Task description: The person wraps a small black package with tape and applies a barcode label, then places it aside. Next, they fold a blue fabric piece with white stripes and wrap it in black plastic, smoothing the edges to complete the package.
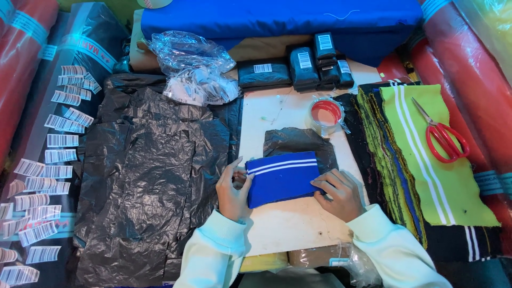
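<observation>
White tabletop (pixel 288 221), crowded on every side, and both hands are working at its middle. Lying flat there is a folded blue cloth (pixel 281 181) with two white stripes along its upper edge, its top overlapping a small black bag (pixel 298 141). The left hand (pixel 232 192) is pressing against the cloth's left edge, fingers curled in and pinching at something small that is too hidden to name. The right hand (pixel 338 193) is resting on the cloth's lower right corner, fingers bent and bunched narrow, pinning it down rather than gripping it. Just beyond the black bag, a tape roll (pixel 326 113) with a red core is sitting on the table. To the left, black plastic sheets (pixel 149 176) are spreading wide, with a clear bag (pixel 194 66) crumpled at their far end. Barcode stickers (pixel 50 170) are lining the far left in rows. Wrapped black bundles (pixel 298 68) are stacking up at the back, in front of blue fabric (pixel 277 18). On the right, red scissors (pixel 444 137) are lying on a green striped piece (pixel 432 176) topping a pile of cloth pieces.
</observation>
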